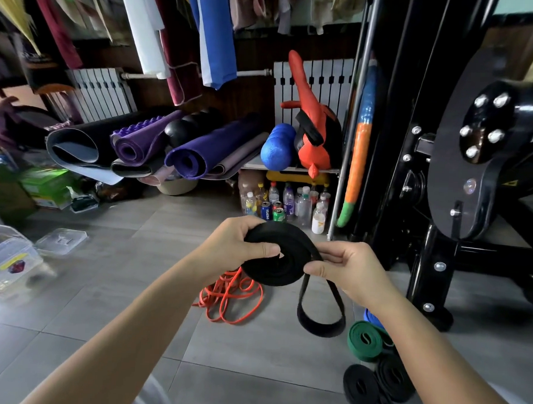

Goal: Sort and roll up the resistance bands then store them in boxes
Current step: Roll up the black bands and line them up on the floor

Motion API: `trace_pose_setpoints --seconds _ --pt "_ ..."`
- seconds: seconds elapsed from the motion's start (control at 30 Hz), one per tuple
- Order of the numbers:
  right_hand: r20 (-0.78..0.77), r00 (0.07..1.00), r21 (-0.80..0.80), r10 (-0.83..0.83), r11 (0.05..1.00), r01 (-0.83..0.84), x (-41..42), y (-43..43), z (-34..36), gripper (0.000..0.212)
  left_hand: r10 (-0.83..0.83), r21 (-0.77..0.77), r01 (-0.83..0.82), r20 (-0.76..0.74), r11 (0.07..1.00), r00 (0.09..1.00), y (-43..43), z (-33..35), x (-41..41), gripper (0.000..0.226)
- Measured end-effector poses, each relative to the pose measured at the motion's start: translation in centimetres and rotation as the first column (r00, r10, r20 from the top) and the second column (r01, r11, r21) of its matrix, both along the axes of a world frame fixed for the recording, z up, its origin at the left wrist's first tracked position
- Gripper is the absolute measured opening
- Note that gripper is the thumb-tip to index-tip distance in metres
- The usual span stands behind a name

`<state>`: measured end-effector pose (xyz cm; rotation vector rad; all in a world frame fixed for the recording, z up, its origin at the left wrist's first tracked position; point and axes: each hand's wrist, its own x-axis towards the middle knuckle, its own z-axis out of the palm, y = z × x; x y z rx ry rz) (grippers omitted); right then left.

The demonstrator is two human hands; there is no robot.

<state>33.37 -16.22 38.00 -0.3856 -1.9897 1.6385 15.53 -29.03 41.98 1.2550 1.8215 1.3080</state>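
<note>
A black resistance band (276, 264) is partly wound into a flat coil held in mid-air. My left hand (238, 246) grips the coil, thumb across its face. My right hand (344, 269) pinches the band where it leaves the coil, and the loose end hangs below as a loop (320, 318). On the floor lie tangled orange bands (230, 300), a rolled green band (367, 341), two rolled black bands (376, 384) and a bit of a blue band (373, 319). Clear plastic boxes (7, 267) stand at the left with a loose lid (61, 240).
A black gym machine (459, 178) fills the right side. Rolled yoga mats (158, 146), a blue roller (277, 147) and an orange bag (314, 134) line the back, with bottles and cans (285, 204) beneath a shelf. Grey floor tiles (129, 287) lie under my arms.
</note>
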Motion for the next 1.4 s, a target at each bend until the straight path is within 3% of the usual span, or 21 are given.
trace_pose_setpoints --seconds 0.13,0.3,0.4,0.43,0.47,0.5,0.57,0.63,0.7,0.77,0.8,0.9,1.07,1.17,1.4 --pt "-0.014 1.000 0.002 -0.003 1.000 0.003 0.2 0.1 -0.3 0.040 -0.027 0.084 0.007 0.232 0.996 0.972 -0.2 -0.4 0.1 0.023" --pt "-0.095 0.994 -0.081 -0.046 0.996 0.038 -0.4 -0.2 -0.3 0.030 -0.071 0.201 -0.050 0.552 0.978 0.831 0.3 -1.9 1.7 0.029" --pt "-0.079 0.995 -0.050 -0.066 0.997 0.063 -0.3 0.2 0.0 0.036 -0.070 0.198 -0.082 0.655 0.977 0.752 0.6 -3.2 2.7 0.033" --pt "-0.057 0.996 -0.027 -0.068 0.997 0.066 -0.2 0.5 0.0 0.037 -0.043 0.165 -0.081 0.636 0.983 0.771 0.6 -3.4 2.8 0.036" --pt "-0.033 0.997 -0.005 -0.068 0.998 0.068 0.0 0.7 0.1 0.037 0.004 0.116 -0.079 0.542 0.990 0.841 0.7 -3.4 2.7 0.040" --pt "-0.008 0.998 0.018 -0.065 0.998 0.065 0.1 1.0 0.1 0.036 0.050 0.058 -0.076 0.358 0.995 0.933 0.8 -3.1 2.5 0.044" --pt "0.068 0.996 0.071 -0.053 0.996 0.048 0.3 1.3 0.0 0.034 0.013 -0.019 -0.014 -0.055 1.000 0.998 1.1 -2.2 2.0 0.058" --pt "0.152 0.988 0.122 -0.029 0.992 0.011 0.2 1.1 0.0 0.035 -0.142 -0.125 0.104 -0.351 0.987 0.925 1.8 -1.2 2.0 0.072" --pt "0.191 0.981 0.157 -0.009 0.987 -0.021 0.1 0.9 0.0 0.037 -0.277 -0.285 0.129 -0.578 0.950 0.768 2.5 -0.4 2.4 0.072" --pt "0.185 0.983 0.136 -0.013 0.991 -0.013 0.0 0.9 0.0 0.031 -0.346 -0.366 0.114 -0.668 0.924 0.659 3.0 -0.3 2.7 0.056" --pt "0.175 0.984 0.120 -0.027 0.993 0.006 0.0 0.9 0.1 0.030 -0.347 -0.365 0.114 -0.676 0.924 0.650 3.1 -0.4 2.6 0.046" --pt "0.150 0.984 0.138 -0.099 0.987 0.079 0.3 1.3 0.1 0.041 -0.276 -0.293 0.123 -0.566 0.948 0.777 2.9 -1.1 2.1 0.029" --pt "0.045 0.972 0.164 -0.232 0.961 0.222 1.3 1.0 -1.6 0.030 -0.076 -0.101 0.044 -0.341 0.994 0.937 2.5 -2.4 1.7 0.034" --pt "-0.021 0.967 0.114 -0.253 0.961 0.253 2.0 0.6 -2.6 0.021 0.056 0.001 -0.057 -0.236 0.998 0.970 2.2 -2.8 1.3 0.035" --pt "-0.106 0.971 0.001 -0.212 0.977 0.214 1.1 -0.8 -4.8 0.050 0.252 0.124 -0.275 0.179 0.953 0.951 2.5 -3.6 1.6 0.025"
